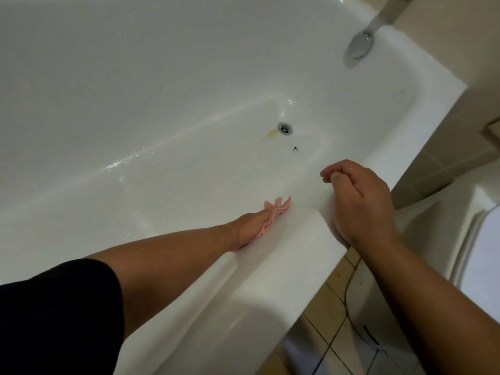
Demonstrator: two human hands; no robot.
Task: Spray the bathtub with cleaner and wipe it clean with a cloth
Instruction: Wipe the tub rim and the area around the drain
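While the left hand [250,228] presses the cloth [278,205] flat, the loosely curled, empty right hand [362,207] nearby could slip off the wet bathtub [162,77].

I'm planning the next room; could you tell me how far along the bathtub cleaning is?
Spraying seems done: wet streaks on the tub floor. In hand: the left hand presses the pink cloth against the near inner wall. Left: the yellow stain and dark specks by the drain.

The white enamel bathtub [162,77] looks glossy and smooth. The pink cloth [273,212] is soft, matt fabric. The metal spout [359,44] shines.
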